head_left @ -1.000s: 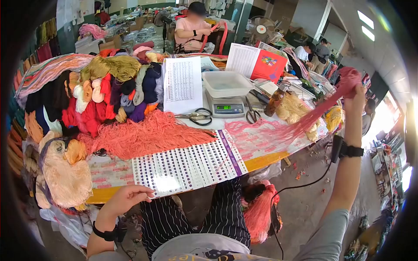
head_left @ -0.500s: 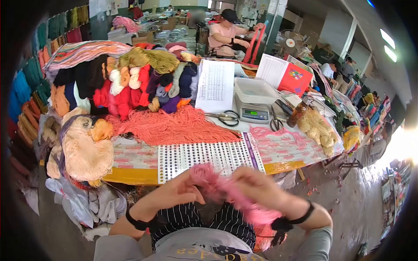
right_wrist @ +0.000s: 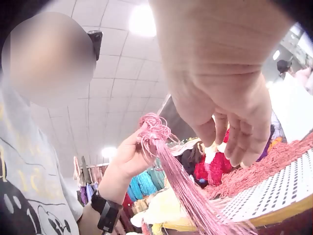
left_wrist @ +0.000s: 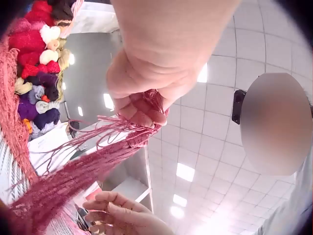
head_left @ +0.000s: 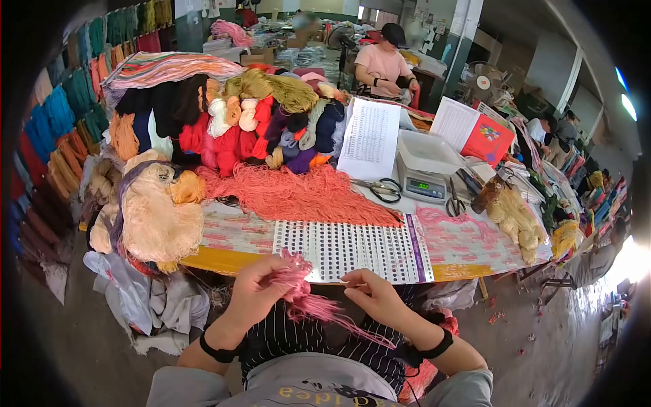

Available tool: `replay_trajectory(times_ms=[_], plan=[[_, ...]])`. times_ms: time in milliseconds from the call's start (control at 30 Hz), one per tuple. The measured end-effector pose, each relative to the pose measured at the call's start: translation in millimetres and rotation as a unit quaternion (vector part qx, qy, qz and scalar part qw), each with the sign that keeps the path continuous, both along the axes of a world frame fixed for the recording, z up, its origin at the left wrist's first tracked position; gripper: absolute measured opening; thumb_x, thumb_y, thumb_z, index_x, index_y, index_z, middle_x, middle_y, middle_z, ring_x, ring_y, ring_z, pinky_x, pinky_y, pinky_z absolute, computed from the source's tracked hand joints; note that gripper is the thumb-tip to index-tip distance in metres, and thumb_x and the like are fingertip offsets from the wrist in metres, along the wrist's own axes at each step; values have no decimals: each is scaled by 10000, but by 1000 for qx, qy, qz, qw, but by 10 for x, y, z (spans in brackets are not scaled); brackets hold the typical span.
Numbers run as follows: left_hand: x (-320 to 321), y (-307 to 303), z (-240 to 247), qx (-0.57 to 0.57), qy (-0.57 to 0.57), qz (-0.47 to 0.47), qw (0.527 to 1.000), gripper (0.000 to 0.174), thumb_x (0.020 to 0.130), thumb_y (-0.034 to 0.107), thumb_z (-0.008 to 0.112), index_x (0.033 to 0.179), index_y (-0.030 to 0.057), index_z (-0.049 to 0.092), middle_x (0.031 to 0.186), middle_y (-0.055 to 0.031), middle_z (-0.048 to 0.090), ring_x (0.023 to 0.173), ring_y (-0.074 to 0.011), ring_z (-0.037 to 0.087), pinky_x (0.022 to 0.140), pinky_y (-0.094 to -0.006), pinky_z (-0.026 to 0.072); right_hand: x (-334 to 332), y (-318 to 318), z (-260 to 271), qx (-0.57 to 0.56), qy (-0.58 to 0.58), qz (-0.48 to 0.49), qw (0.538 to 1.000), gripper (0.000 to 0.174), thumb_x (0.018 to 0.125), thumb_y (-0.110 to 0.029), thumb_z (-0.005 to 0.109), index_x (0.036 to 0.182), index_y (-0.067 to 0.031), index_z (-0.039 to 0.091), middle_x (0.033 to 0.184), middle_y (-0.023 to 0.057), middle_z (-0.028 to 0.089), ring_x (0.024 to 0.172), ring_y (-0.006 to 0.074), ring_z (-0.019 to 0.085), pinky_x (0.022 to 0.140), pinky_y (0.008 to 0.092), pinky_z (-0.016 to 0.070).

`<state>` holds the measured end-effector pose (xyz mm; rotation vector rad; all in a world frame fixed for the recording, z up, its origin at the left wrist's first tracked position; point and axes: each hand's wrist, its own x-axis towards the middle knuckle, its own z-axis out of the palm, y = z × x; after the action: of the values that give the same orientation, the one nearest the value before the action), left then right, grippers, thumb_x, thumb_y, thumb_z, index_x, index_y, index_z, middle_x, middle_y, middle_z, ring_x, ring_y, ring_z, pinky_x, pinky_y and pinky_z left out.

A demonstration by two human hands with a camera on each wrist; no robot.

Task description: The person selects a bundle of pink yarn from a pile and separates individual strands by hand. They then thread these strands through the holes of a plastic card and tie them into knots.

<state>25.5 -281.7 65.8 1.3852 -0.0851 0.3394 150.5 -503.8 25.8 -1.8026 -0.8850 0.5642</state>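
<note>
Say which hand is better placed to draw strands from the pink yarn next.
Probably the right hand: it looks empty, its fingers are relaxed, and it is close to the pink yarn. The left hand grips the yarn's bunched end, so it seems better as anchor.

Scale display (head_left: 422, 185): green digits, blurred

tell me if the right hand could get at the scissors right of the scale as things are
Probably yes: the right hand is empty, and nothing tall stands between it and those scissors; only the dotted card and loose pink threads lie on the way
</note>
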Motion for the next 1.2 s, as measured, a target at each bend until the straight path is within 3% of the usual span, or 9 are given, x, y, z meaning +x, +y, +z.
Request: replay_trajectory(times_ms=[167, 267, 500, 600, 700, 833, 933, 1000, 1200], plan=[[15, -140, 2, 26, 5, -39, 999, 185, 849, -49, 544, 1028, -30, 586, 905, -50, 596, 766, -89, 577, 656, -226, 486, -327, 93, 209, 108, 54, 90, 989, 425, 861, -125, 616, 1233, 14, 465, 1146, 105, 557, 1128, 179, 487, 989, 327, 360], [44, -181, 31, 19, 5, -32, 999, 209, 847, -33, 560, 1055, -22, 578, 941, -48, 598, 815, -89, 577, 707, -227, 485, -439, 165, 107, 118, 62, 98, 986, 337, 871, -160, 619, 1162, -21, 521, 883, 41, 607, 795, 80, 537, 691, 247, 460], [197, -78, -47, -1, 71, 73, 995, 267, 874, 23, 561, 1139, -2, 538, 992, -51, 578, 845, -90, 567, 757, -238, 480, -373, 12, 201, 137, 287, 83, 945, 209, 947, -175, 489, 1050, -2, 545, 794, 46, 605, 638, 89, 571, 557, 214, 455], [274, -47, -247, 33, 43, 136, 989, 307, 870, 50, 549, 1174, 18, 518, 999, -36, 560, 852, -99, 545, 772, -232, 452, -195, 32, 57, 208, 450, -36, 868, 218, 956, -192, 456, 948, 9, 542, 752, 64, 588, 575, 128, 554, 546, 249, 468], [262, -12, -392, 79, 29, 160, 984, 268, 891, 94, 555, 1151, 29, 551, 980, -29, 545, 812, -80, 531, 732, -213, 431, -201, -26, 56, 188, 441, -47, 876, 202, 960, -174, 440, 946, 5, 532, 757, 68, 592, 570, 131, 555, 552, 257, 475], [210, -146, -498, 80, 137, -39, 987, 268, 945, 220, 497, 1025, -14, 599, 941, -43, 610, 857, -109, 561, 788, -255, 456, -234, 23, 115, 189, 439, -52, 877, 204, 963, -166, 430, 947, 6, 537, 749, 74, 595, 562, 133, 555, 549, 261, 478], [221, -283, -517, 46, 169, -73, 982, 239, 932, 209, 522, 1016, -3, 596, 931, -39, 614, 859, -92, 559, 784, -244, 455, -228, 32, 69, 180, 427, -39, 885, 194, 955, -159, 455, 962, 11, 547, 749, 70, 603, 558, 117, 551, 546, 245, 474], [235, -363, -533, 53, 149, -62, 986, 236, 903, 202, 567, 1010, -6, 597, 913, -44, 622, 828, -94, 572, 751, -244, 468, -259, 35, 66, 91, 260, -43, 960, 165, 930, -119, 506, 1000, 26, 544, 763, 60, 612, 586, 84, 555, 554, 218, 467], [266, -512, -496, 30, 127, -47, 990, 229, 851, 158, 641, 1004, 8, 562, 901, -26, 599, 807, -78, 574, 708, -237, 480, -336, 73, 99, 54, 147, -51, 986, 176, 889, -47, 555, 1043, 34, 535, 802, 44, 617, 627, 59, 558, 580, 201, 471]])
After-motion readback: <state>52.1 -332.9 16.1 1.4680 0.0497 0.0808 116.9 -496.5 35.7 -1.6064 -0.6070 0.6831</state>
